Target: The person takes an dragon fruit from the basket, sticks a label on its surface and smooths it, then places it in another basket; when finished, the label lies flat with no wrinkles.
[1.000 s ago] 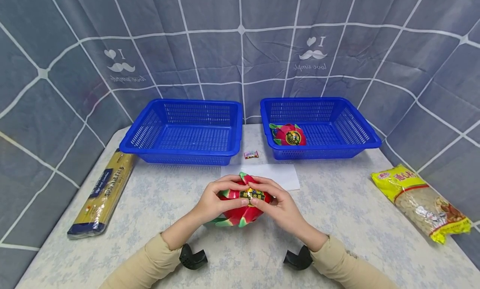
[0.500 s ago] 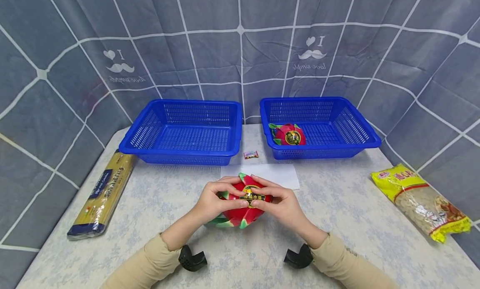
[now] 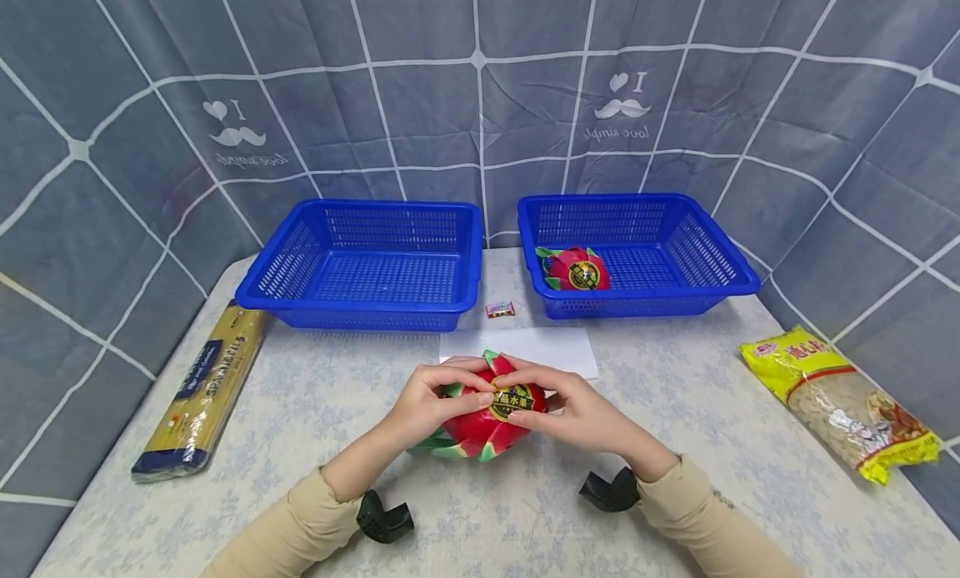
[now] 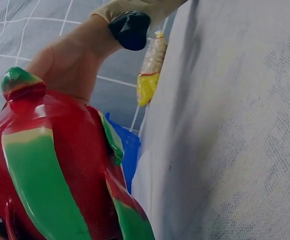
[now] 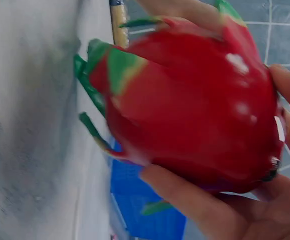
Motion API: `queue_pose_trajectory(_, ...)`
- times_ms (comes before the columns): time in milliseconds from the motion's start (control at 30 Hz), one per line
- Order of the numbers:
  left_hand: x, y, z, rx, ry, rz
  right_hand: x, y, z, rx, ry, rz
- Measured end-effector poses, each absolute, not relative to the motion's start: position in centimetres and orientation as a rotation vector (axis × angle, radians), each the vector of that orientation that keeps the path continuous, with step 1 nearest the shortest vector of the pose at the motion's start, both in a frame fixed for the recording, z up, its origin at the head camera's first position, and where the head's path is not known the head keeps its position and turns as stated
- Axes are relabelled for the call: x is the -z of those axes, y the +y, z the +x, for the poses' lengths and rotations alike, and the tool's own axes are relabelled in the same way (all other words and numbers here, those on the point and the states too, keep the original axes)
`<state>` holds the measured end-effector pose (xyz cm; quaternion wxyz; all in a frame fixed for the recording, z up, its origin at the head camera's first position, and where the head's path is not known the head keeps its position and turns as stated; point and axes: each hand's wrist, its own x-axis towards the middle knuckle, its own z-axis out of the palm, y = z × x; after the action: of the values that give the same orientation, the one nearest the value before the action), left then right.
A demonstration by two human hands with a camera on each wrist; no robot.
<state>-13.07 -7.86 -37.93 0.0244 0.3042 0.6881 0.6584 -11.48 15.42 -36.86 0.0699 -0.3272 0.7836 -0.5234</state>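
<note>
Between both hands is a glossy red dragon fruit [image 3: 480,432] with green-tipped scales, probably a model. My left hand [image 3: 431,401] holds its left side, thumb and fingers reaching round to the top. On the other side, my right hand [image 3: 585,411] holds it with thumb and fingers spread. A round black-and-gold label [image 3: 512,401] faces up, and fingertips of both hands touch it or lie at its edge. The right wrist view has the fruit [image 5: 190,105] large, with fingers [image 5: 185,192] curled against it. In the left wrist view the fruit [image 4: 79,155] covers most of the left hand.
Behind the hands stand two blue baskets, the left one [image 3: 360,318] and the right one [image 3: 637,306], which holds another dragon fruit [image 3: 576,270]. A small wrapped candy [image 3: 500,309] and white paper [image 3: 555,345] lie between. Spaghetti [image 3: 198,391] lies left, a yellow bag [image 3: 840,403] right.
My right hand and wrist have shifted a little to the right, and its thumb has slid right along the label. The fruit's label has turned slightly right and toward me. The left hand barely moved.
</note>
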Motion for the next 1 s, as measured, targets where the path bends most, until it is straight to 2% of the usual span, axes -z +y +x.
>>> queue_pose_trajectory(200,38.0,-7.6,-12.8,-1.947,2.134,0.905,36.6,15.9,-11.7,1.515,2.265,-0.997)
queue_pose_trajectory(467,38.6,-7.0,-12.7,-1.888,2.092,1.047,36.5,16.5,-11.9,1.392,2.241,-0.955)
queue_pose_trajectory(800,38.8,-7.0,-12.9,-1.912,2.106,0.906,36.6,16.8,-12.4,1.443,2.173,-0.98)
queue_pose_trajectory(1000,38.9,-7.2,-13.3,-1.814,2.21,0.92,36.8,17.5,-13.0,1.472,2.114,-0.944)
